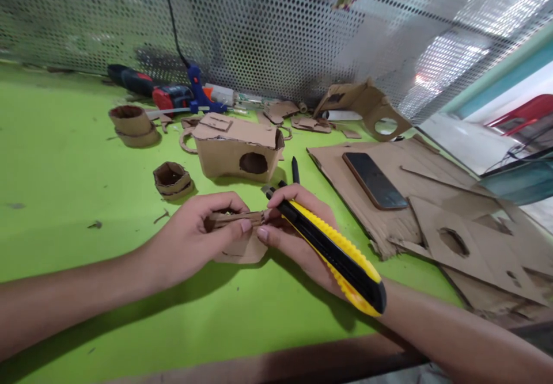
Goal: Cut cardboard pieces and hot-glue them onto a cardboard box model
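Observation:
My left hand [185,237] is closed on a small folded piece of cardboard [245,251], thumb in front and fingers behind it. My right hand [298,251] pinches the right end of the same piece. A yellow and black utility knife [339,251] also rests in my right hand, its blade end pointing up and left, above the cardboard. Behind my hands sits a cardboard box model [220,156] with a round hole in its front. A small cardboard ring [171,179] stands left of it. Between the box and the knife tip lies a black pen [295,170].
Further left stands a taller cardboard tube [133,126]. A blue glue gun [201,93] and a red and black power tool [170,97] lie by the perforated metal screen [242,33]. Cardboard sheets [332,168] cover the right side, with a phone [375,181] on them.

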The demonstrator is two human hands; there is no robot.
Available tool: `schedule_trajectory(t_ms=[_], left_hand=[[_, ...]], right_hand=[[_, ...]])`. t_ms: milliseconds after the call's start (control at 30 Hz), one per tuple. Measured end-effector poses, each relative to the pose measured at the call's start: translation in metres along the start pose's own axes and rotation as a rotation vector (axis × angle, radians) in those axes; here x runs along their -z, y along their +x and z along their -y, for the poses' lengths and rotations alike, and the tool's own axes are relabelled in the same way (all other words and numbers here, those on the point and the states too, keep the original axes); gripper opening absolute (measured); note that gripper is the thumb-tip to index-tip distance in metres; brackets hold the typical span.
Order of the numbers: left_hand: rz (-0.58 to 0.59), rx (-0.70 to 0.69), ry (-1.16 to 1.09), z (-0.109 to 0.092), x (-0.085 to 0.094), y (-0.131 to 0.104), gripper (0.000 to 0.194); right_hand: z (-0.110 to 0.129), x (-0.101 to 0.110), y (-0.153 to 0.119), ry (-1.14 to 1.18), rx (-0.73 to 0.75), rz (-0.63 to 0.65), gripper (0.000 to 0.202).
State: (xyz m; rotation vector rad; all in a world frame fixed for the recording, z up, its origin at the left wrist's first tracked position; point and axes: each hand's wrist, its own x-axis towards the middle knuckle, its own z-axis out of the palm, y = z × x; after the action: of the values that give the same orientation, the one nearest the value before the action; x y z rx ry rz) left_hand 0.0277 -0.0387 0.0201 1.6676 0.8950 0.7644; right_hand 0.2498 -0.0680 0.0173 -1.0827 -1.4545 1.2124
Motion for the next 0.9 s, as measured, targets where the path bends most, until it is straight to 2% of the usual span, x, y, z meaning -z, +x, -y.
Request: schedule_trajectory(t_ms=[200,400,567,700,833,900], left_hand=[[-0.037,-0.012,0.026,-0.003,0.000,-0.001,0.019],[-0.015,0.005,-0.025,-0.002,-0.001,0.000,0.023],[0.075,0.067,-0.041,0.003,-0.001,-0.003,0.033],[0.118,0.091,-0.116,0.005,0.000,-0.004,0.042],[0.064,0.055,-0.109,0.004,0.001,-0.002,0.045],[0.055,0.054,-0.108,0.005,0.001,-0.001,0.039]], right_hand=[[0.000,-0.003,0.001,0.044,-0.060,0.007,0.038],[-0.001,-0.003,-0.001,-0.032,0.040,-0.021,0.034],[0.003,0.002,0.003,-0.084,0.156,-0.147,0.029],[0.005,0.006,0.006,0.000,0.097,-0.145,0.029],[0.006,0.008,0.006,0.052,0.021,-0.098,0.027],[0.005,0.009,0.006,0.057,-0.012,-0.073,0.031]])
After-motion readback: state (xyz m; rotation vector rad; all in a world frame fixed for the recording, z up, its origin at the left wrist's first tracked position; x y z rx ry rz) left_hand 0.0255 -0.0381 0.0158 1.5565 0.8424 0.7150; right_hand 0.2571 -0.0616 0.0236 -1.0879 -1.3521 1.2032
